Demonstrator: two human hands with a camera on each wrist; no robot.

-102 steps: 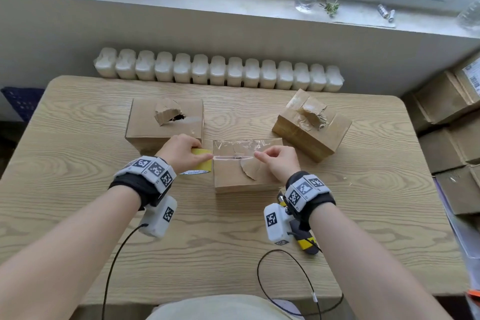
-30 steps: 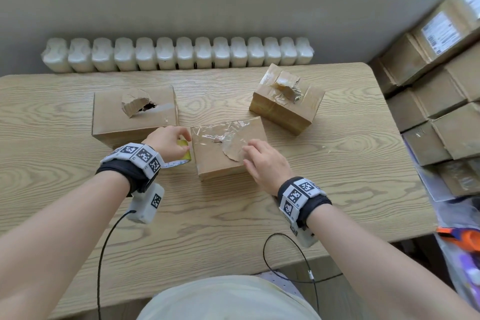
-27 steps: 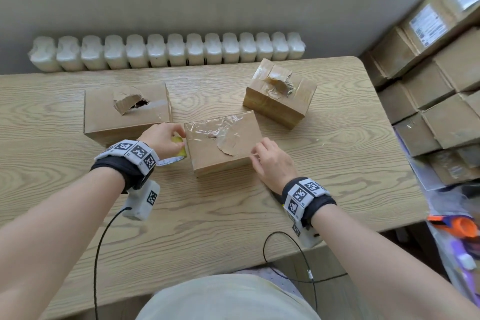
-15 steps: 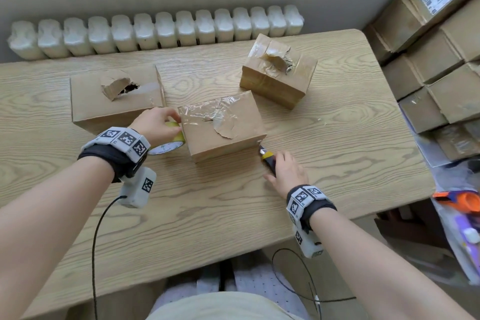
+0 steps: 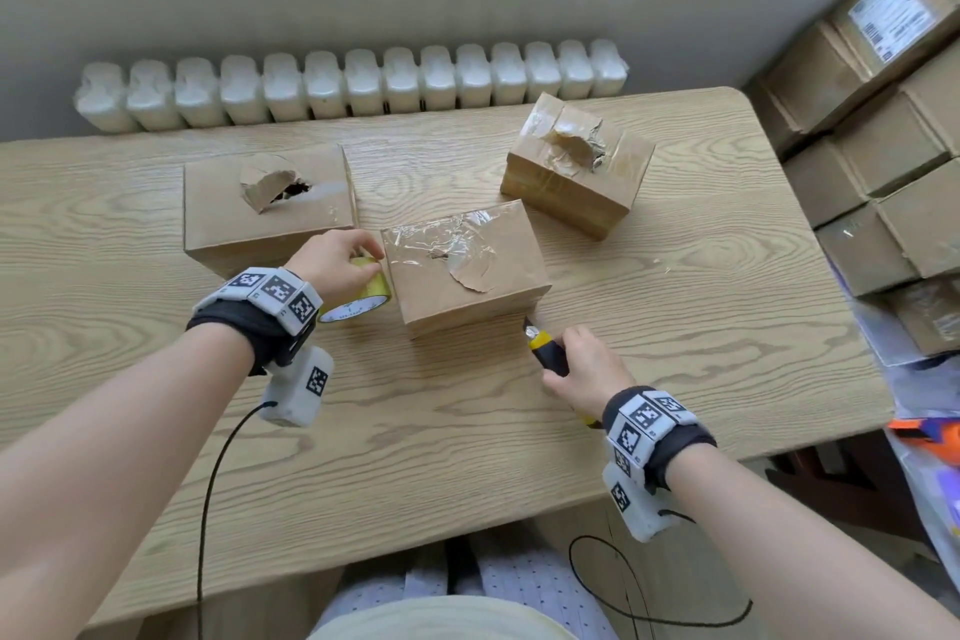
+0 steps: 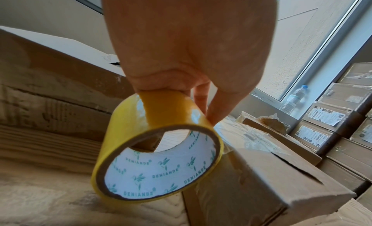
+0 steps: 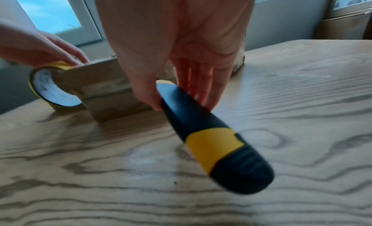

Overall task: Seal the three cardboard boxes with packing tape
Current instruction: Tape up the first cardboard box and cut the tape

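Three cardboard boxes stand on the wooden table [image 5: 701, 327]: a left box [image 5: 260, 224] with a torn hole, a right box [image 5: 576, 172] with crumpled tape, and a middle box [image 5: 467, 286] with wrinkled clear tape on its top. My left hand [image 5: 343, 265] grips a yellow tape roll [image 5: 363, 299] from above, standing on edge against the middle box's left side [image 6: 261, 173]. The roll [image 6: 157, 158] shows a white printed core. My right hand [image 5: 576, 364] holds a black-and-yellow utility knife [image 5: 545, 348] by the box's front right corner; thumb and fingers pinch the knife [image 7: 211, 142] just above the table.
A white radiator [image 5: 353, 83] runs behind the table. Stacked cardboard parcels [image 5: 883, 146] fill the floor on the right. A water bottle [image 6: 293, 99] stands on the window sill. Black sensor cables [image 5: 208, 509] hang over the near table edge.
My right hand left the middle box's top, dropped to the table at its front right and picked up the knife. The left hand kept the roll at the box's left side.
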